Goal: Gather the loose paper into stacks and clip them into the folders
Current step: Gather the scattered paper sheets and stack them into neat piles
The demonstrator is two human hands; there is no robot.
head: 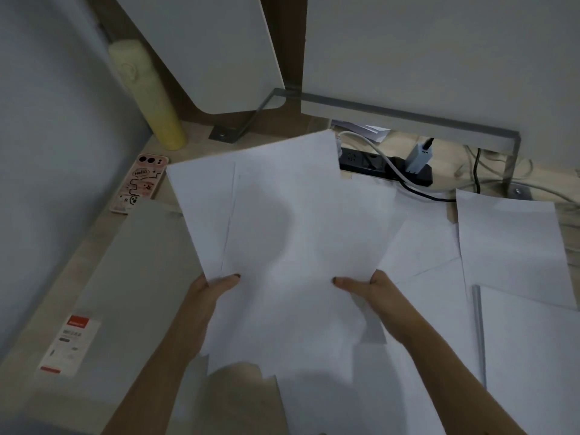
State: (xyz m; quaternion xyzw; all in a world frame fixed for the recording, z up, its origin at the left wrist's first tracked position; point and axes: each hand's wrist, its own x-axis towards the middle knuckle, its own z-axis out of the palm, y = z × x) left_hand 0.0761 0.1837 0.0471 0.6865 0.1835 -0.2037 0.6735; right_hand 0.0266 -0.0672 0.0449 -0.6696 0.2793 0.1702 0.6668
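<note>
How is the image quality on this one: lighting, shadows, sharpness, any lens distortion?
Head view: dim, bluish light, no glare; a soft shadow crosses the white paper sheets gripped by the left hand and right hand; overall slightly soft, the label on the flat grey folder unreadable; wide-angle distortion tilts the pale yellow cylindrical bottle near the corner.

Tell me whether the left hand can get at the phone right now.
Probably not yet: the left hand grips the sheets. The phone lies uncovered beyond the grey folder, so the way looks free once it lets go.
</note>
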